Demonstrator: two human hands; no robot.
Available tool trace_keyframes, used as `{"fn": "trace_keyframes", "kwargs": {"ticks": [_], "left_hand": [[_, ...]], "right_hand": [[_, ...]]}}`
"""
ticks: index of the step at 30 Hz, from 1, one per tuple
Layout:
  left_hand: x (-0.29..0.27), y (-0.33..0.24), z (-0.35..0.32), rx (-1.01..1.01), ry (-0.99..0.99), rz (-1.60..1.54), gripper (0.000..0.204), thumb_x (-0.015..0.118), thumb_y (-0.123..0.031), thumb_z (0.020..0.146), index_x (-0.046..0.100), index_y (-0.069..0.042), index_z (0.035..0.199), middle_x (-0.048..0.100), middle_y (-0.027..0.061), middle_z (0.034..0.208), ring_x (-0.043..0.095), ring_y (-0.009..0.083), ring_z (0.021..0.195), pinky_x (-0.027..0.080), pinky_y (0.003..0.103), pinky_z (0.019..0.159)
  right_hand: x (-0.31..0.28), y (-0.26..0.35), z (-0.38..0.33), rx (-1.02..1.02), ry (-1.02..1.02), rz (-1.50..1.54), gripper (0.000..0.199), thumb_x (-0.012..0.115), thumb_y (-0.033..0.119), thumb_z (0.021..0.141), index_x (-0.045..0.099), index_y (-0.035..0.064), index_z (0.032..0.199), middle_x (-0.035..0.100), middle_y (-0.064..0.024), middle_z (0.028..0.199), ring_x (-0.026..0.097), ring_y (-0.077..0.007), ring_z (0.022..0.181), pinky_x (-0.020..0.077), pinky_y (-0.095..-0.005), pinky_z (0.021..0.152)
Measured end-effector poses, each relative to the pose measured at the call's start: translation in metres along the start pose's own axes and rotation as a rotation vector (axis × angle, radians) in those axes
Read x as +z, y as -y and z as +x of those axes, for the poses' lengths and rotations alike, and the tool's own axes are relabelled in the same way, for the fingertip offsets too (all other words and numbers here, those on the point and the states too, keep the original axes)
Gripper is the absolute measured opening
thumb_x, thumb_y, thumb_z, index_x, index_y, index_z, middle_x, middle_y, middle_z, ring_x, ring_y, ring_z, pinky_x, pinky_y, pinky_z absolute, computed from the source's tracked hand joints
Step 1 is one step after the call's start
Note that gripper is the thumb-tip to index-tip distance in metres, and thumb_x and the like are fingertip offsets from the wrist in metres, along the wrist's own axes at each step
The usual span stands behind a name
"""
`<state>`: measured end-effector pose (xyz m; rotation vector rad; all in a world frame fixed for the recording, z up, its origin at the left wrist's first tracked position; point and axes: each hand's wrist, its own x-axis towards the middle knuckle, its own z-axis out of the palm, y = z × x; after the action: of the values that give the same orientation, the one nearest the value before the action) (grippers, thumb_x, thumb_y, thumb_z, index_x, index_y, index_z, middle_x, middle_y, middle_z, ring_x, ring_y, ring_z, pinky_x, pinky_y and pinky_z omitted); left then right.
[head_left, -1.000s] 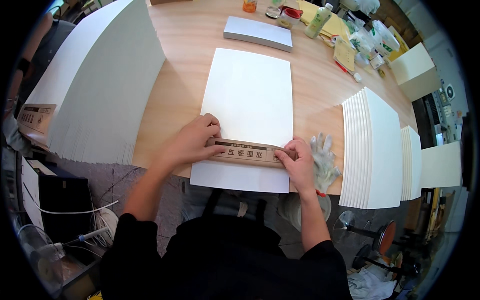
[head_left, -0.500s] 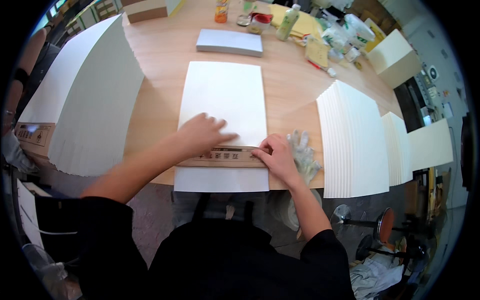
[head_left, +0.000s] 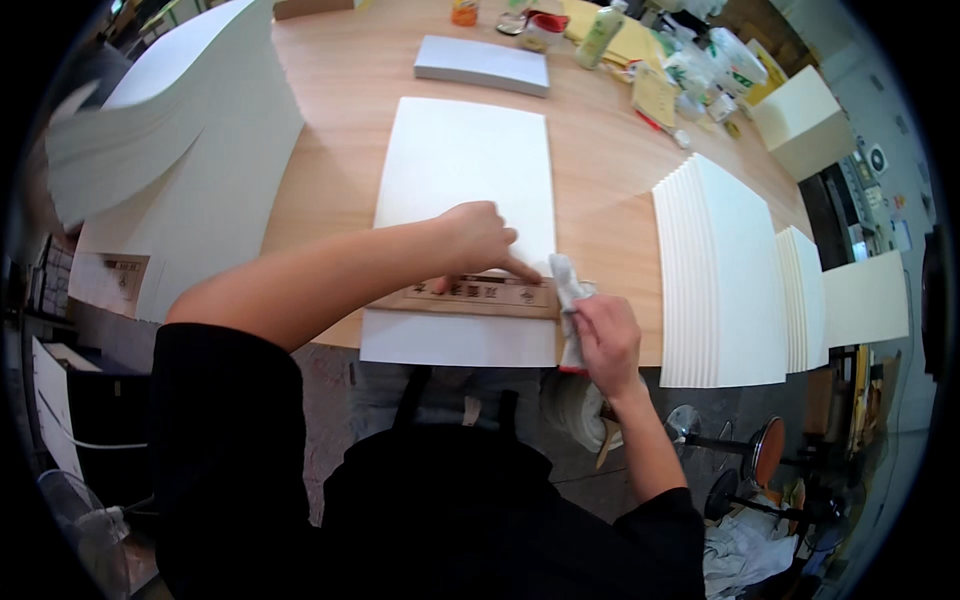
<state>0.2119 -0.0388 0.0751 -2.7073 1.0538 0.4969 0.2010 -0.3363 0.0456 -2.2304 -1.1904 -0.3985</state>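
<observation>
Spreading across the upper half of the frame, the wooden bench (head_left: 340, 130) carries tall stacks of white sheets: one at the upper left (head_left: 190, 170), a fanned stack at the right (head_left: 725, 270). One large white sheet (head_left: 465, 190) lies flat in the middle, its near edge overhanging the bench rim. Across that near edge sits a brown paper strip (head_left: 475, 296) with dark print, lying crosswise. The left hand (head_left: 478, 238) presses down on the strip, fingers curled and one fingertip pinning its right end; it clasps nothing. The right hand (head_left: 603, 335), at the sheet's lower right corner, has its grip closed around a white cloth (head_left: 566, 290) that touches the strip's right end. The step looks like smoothing or wiping the strip onto the sheet, though whether glue is involved cannot be told from here. The next move calls for steady pressure from the left hand so the strip stays square while the cloth travels along it.
</observation>
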Motion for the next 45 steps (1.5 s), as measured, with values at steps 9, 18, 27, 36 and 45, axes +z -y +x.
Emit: {"fn": "trace_keyframes", "kwargs": {"ticks": [9,18,27,36,45], "left_hand": [[0.006,0.003,0.022,-0.052,0.095,-0.067,0.112,0.097,-0.025,0.062,0.042,-0.064,0.151,0.069,-0.0024,0.117,0.068,0.0211,0.114,0.049,0.037,0.096],[-0.015,-0.003,0.001,-0.046,0.066,0.056,0.126,0.1,-0.02,0.06,0.034,-0.054,0.161,0.069,0.0012,0.119,0.068,0.0212,0.112,0.05,0.033,0.091],[0.0,-0.027,-0.021,-0.163,-0.062,0.163,0.091,0.09,-0.028,0.078,0.048,-0.037,0.159,0.066,0.009,0.117,0.065,0.0256,0.109,0.049,0.037,0.09],[0.06,-0.055,-0.083,-0.131,-0.634,0.037,0.024,0.071,-0.026,0.093,0.071,-0.01,0.111,0.069,0.006,0.105,0.068,0.0271,0.102,0.049,0.048,0.109],[-0.07,0.008,-0.117,-0.41,-0.757,0.485,0.014,0.062,-0.017,0.092,0.076,-0.014,0.091,0.075,0.0013,0.1,0.062,0.0255,0.127,0.027,0.057,0.127]], "right_hand": [[0.118,0.102,0.05,-0.558,0.217,-0.117,0.028,0.068,0.011,0.081,0.072,-0.0021,0.104,0.067,-0.0123,0.101,0.065,-0.0302,0.101,0.0539,-0.0424,0.086],[0.14,0.104,0.056,-0.496,0.143,-0.019,0.021,0.068,0.015,0.079,0.07,0.002,0.095,0.067,-0.0161,0.106,0.066,-0.0291,0.101,0.0539,-0.0431,0.091],[-0.006,-0.049,-0.035,0.263,-0.086,-0.193,0.008,0.065,0.008,0.089,0.07,0.0027,0.093,0.066,-0.0133,0.095,0.063,-0.0345,0.095,0.052,-0.046,0.086],[0.017,-0.06,-0.032,0.481,-0.342,0.132,0.019,0.07,0.017,0.097,0.074,-0.0011,0.103,0.071,-0.0152,0.101,0.069,-0.033,0.094,0.0554,-0.0422,0.086],[0.041,-0.022,0.09,1.088,0.294,1.822,0.044,0.055,0.035,0.111,0.061,-0.0051,0.128,0.073,-0.0154,0.112,0.074,-0.028,0.097,0.061,-0.0284,0.067]]}}
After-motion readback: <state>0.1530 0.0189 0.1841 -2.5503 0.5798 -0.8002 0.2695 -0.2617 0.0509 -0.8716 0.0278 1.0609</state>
